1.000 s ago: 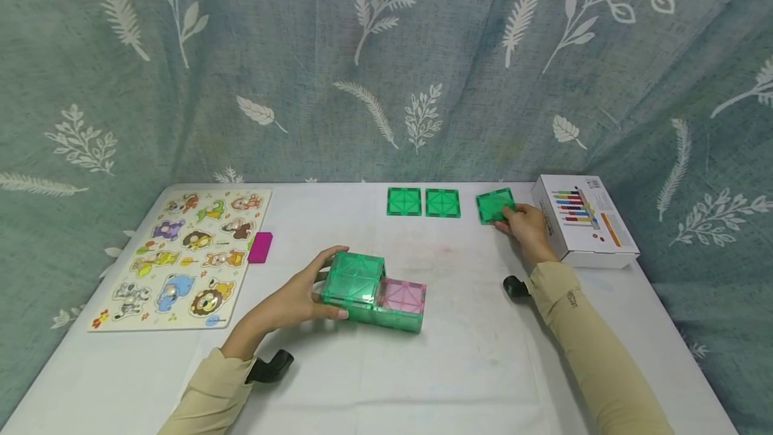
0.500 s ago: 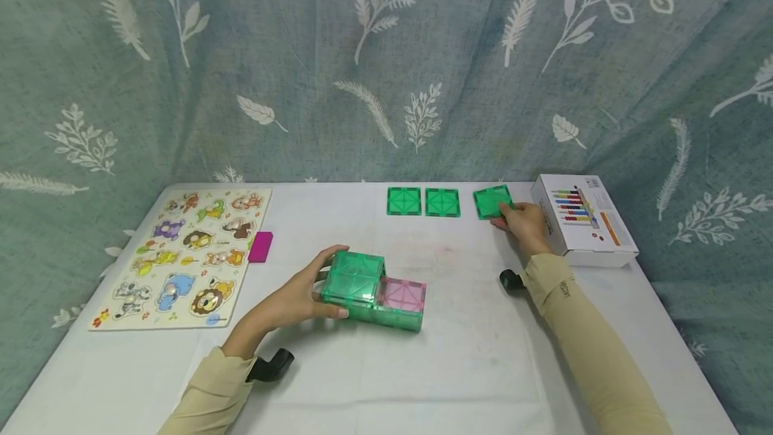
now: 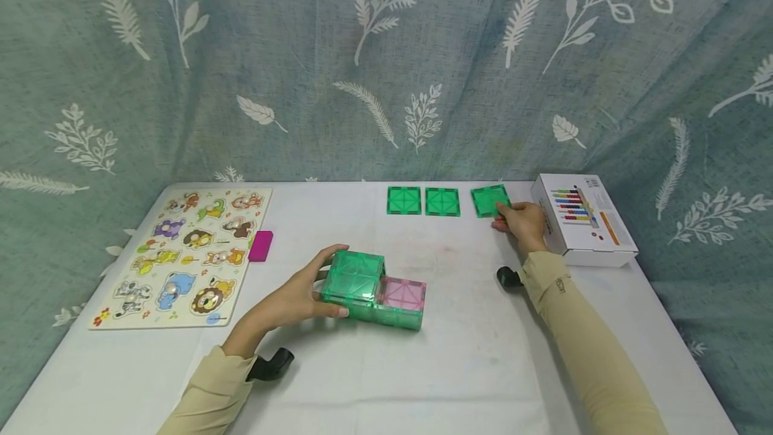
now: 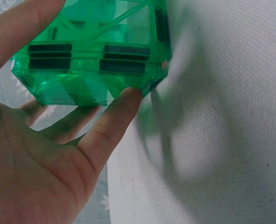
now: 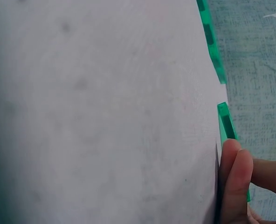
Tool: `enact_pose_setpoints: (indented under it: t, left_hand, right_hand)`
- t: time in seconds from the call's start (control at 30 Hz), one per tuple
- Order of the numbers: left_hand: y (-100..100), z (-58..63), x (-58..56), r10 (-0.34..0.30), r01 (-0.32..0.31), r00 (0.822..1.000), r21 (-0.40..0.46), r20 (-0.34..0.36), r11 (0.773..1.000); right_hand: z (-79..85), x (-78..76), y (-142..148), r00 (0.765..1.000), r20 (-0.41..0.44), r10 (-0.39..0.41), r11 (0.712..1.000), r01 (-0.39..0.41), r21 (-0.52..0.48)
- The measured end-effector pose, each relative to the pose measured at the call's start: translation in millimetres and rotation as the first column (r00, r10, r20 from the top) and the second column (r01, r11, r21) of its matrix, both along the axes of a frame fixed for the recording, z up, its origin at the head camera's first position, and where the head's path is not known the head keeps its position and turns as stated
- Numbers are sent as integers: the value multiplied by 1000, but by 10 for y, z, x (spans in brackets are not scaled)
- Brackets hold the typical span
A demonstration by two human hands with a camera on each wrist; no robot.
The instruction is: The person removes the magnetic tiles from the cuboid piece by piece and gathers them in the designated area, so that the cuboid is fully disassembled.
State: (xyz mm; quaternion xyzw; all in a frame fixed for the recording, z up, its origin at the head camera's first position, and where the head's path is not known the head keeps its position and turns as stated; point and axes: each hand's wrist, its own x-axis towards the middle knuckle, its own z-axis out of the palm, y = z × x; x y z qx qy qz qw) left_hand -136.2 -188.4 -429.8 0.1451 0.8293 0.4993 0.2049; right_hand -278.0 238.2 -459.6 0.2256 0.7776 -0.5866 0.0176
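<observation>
Head view, from near to far: the left hand (image 3: 296,297) grips the left end of a stepped magnetic-tile block structure (image 3: 356,277) near the middle of the white-covered counter (image 3: 459,368), thumb on its near side and fingers behind. The structure is translucent green, with one pink tile (image 3: 403,295) on top of its lower, right-hand part. It should be light and stiff but smooth, and likely to come apart at the seams if squeezed or pulled unevenly; holding it low across opposite walls seems safest.

Along the counter's left edge lies an animal peg puzzle board (image 3: 202,272), a magenta block (image 3: 260,247) at its right side.

Toward the counter's far right corner, the right hand (image 3: 523,225) pinches the near right corner of a green square tile (image 3: 486,200), just beside a white printed box (image 3: 582,220). This tile is probably featherweight, rigid and slick, best taken by its rim. Left of it, by the far edge, two more green tiles (image 3: 443,202) lie flat, side by side.
</observation>
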Motion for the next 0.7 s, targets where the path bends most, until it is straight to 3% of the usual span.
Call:
enact_pose_setpoints:
  t: [0.7]
  left_hand:
    - [-9,-16,7,-1,1,1000,-5,-11,1000]
  right_hand:
    - [-101,-28,-69,995,-57,-85,986,92,143]
